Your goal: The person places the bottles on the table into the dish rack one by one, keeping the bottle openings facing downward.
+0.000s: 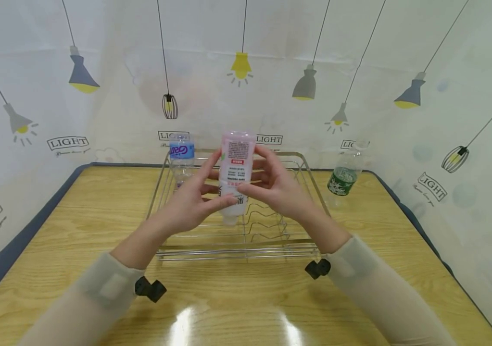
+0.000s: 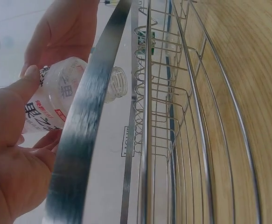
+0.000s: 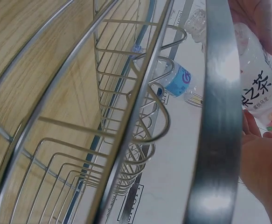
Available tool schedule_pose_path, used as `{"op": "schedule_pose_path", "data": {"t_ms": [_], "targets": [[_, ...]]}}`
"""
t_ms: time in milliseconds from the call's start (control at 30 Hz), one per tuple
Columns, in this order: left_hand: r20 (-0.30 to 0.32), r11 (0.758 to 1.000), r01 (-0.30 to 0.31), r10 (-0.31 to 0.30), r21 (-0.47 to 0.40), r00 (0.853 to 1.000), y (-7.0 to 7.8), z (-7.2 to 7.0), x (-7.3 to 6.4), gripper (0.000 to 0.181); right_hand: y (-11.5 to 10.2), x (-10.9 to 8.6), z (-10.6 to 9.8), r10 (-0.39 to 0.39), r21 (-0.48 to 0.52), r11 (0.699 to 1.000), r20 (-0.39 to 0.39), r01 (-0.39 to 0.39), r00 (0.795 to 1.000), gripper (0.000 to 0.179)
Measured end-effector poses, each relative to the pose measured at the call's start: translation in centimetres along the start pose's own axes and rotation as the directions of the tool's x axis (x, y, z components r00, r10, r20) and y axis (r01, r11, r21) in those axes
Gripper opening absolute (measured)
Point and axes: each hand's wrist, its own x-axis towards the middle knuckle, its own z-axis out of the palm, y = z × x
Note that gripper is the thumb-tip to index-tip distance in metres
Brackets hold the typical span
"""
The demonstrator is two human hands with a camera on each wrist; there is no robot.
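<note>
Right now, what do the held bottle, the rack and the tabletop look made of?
Held bottle: likely clear plastic, glossy, with a printed label; the threaded neck is see-through.
Rack: metal, probably steel; bright reflections and brushed-looking streaks on its flat rim.
Tabletop: wood or wood-look laminate, can't tell which; visible grain, shiny glare spots.

A hand could pass over the counter (image 1: 68,216) left of the wire rack (image 1: 271,244) or along its front, but its raised rim bars a low way inward, the blue-labelled bottle (image 1: 182,153) blocks its back left, the green-labelled bottle (image 1: 343,179) its right flank, and the upturned bottle (image 1: 238,166) its middle.
</note>
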Motion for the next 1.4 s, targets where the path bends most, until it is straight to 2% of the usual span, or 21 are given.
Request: {"op": "schedule_pose_path", "data": {"t_ms": [433,667,833,1067,1167,1400], "targets": [[0.011,1.000,-0.001,0.001,-0.019,1.000,-0.4,0.1,-0.3,0.103,0.0,-0.2,0.5,0.006,-0.007,1.000,-0.011,-0.006,1.000,0.087],[-0.010,1.000,-0.021,0.021,-0.007,1.000,-0.8,-0.9,-1.2,0.098,-0.2,0.0,0.2,0.002,-0.015,1.000,-0.027,-0.002,1.000,0.086],[-0.046,0.998,-0.004,0.007,0.064,0.999,-1.2,-2.6,-3.0,0.094,-0.6,0.2,-0.4,0.011,-0.040,0.999,-0.061,-0.014,0.998,0.088],[-0.074,0.983,0.048,-0.036,0.179,0.997,-2.3,-5.3,-6.6,0.084,-1.1,0.8,-1.4,0.022,-0.053,0.998,-0.087,-0.027,0.996,0.087],[-0.090,0.973,0.080,-0.062,0.214,0.994,-3.1,-6.5,-8.1,0.082,-1.2,1.1,-1.8,0.021,-0.059,0.998,-0.095,-0.026,0.995,0.087],[-0.120,0.957,0.110,-0.080,0.267,0.990,-5.6,-8.6,-11.1,0.067,-1.6,2.3,-1.8,0.028,-0.040,0.999,-0.116,-0.033,0.993,0.087]]}}
